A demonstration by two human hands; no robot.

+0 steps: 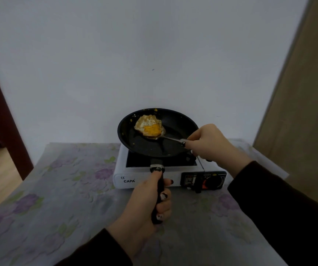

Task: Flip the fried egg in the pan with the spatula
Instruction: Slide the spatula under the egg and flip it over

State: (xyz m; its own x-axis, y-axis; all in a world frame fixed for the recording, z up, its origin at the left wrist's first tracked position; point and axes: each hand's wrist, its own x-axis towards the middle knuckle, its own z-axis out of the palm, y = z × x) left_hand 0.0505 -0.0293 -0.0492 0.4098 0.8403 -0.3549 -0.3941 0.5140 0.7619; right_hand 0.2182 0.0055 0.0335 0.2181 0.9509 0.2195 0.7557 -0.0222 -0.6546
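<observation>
A black frying pan (175, 121) is tilted up above a white portable gas stove (121, 166). My left hand (144, 200) is closed round the pan's black handle, thumb along the top. A fried egg (149, 125) with an orange yolk lies on the metal blade of a spatula (170, 138), raised over the pan's left half. My right hand (210, 143) grips the spatula's handle at the pan's right rim. Small yolk crumbs stick to the pan's far rim.
The stove stands at the back of a table (58, 189) covered with a flowered cloth, close to a white wall. Its black control panel with a red knob (204, 182) faces me. A dark door frame (3, 120) is at left, a wooden panel (303, 112) at right.
</observation>
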